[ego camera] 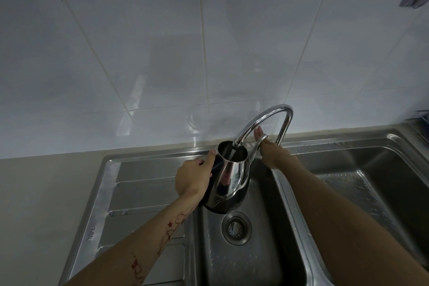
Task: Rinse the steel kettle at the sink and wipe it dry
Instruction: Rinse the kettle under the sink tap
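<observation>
Kettle (pixel 228 177) was held tilted over the middle sink (pixel 262 260) basin, open top under the tap (pixel 267 121) w/ water running in. Left hand (pixel 193 177) gripped its handle side. Right hand (pixel 272 154) rested on the tap lever (pixel 260 144), fingers loosely extended.

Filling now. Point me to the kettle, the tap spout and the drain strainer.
kettle (pixel 228 176): head view, on its shiny steel side below the open mouth.
tap spout (pixel 267 115): head view, on the curved chrome arch above the kettle.
drain strainer (pixel 236 230): head view, on the perforated centre in the basin floor.
</observation>
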`<state>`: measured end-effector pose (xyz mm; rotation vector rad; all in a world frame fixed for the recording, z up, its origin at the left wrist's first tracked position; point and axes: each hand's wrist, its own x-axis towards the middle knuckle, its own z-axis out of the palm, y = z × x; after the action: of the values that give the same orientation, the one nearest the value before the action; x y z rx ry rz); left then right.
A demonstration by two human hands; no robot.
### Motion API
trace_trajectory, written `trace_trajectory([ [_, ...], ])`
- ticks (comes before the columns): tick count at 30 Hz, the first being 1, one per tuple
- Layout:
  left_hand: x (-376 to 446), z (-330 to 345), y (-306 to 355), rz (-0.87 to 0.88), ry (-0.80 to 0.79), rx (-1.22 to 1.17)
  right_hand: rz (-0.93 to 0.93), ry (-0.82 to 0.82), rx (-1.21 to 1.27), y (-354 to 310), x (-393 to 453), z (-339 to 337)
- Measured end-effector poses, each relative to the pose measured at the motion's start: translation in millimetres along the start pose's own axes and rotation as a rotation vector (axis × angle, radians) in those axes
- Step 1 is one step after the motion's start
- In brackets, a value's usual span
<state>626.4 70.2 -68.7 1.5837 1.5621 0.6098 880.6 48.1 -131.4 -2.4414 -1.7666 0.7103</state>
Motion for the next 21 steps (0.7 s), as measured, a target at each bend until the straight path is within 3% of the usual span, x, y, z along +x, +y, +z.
trace_trajectory([
  [6, -1.4, -2.8, -1.7, -0.018, 0.002, -0.021, -0.021, 0.163, 0.022, 2.7, -20.2, 14.1],
  [11, -1.1, -2.7, -4.3, -0.027, -0.011, -0.032, 0.072, 0.183, 0.034, -3.1, -44.0, 13.7],
  [16, 4.3, -7.2, -1.0, -0.133, -0.057, -0.105, 0.143, 0.385, 0.074, -17.9, -67.3, -2.2],
  [21, 7.4, -10.6, 3.3, -0.225, -0.082, -0.166, 0.093, 0.5, 0.17, -30.8, -77.6, -5.6],
])
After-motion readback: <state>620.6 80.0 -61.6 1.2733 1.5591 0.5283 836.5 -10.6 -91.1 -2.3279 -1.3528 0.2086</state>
